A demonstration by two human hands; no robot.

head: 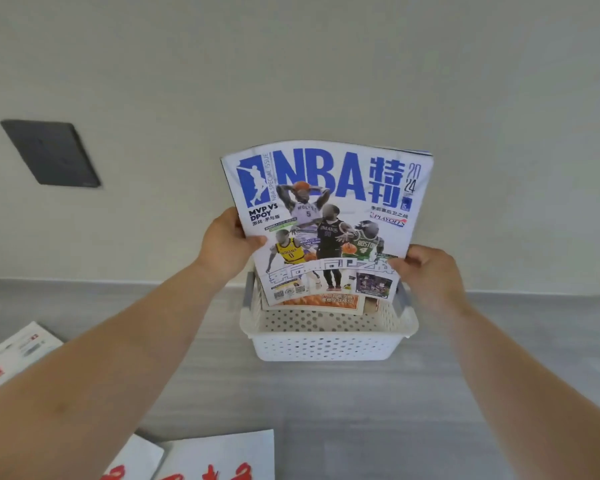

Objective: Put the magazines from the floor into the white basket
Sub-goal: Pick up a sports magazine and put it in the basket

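Magazines lie closest in on the grey floor [465, 393]. A front magazine [219, 455], white with red characters, sits at the bottom edge, and a second magazine [136, 459] of the same look lies just beside it on the left. A side magazine [11, 355] with a red block on its cover lies at the left edge. Two bare forearms reach forward above them.

Further out, the white basket [326, 344] stands on the floor near the wall; it is perforated, with grey handles at its ends. The NBA magazine [326, 216] is upright, cover toward the viewer and top slightly bowed. Its lower edge is inside the basket's rim, though I cannot tell whether it touches the bottom. The left hand [227, 237] grips its left edge, thumb on the cover and fingers behind. The right hand [430, 271] pinches the right edge lower down, thumb on the cover. Just under that lower edge, an orange magazine [319, 303] shows inside the basket toward its far side.

Beyond is a pale wall [291, 64] with a dark plate [51, 152] on it at the left.
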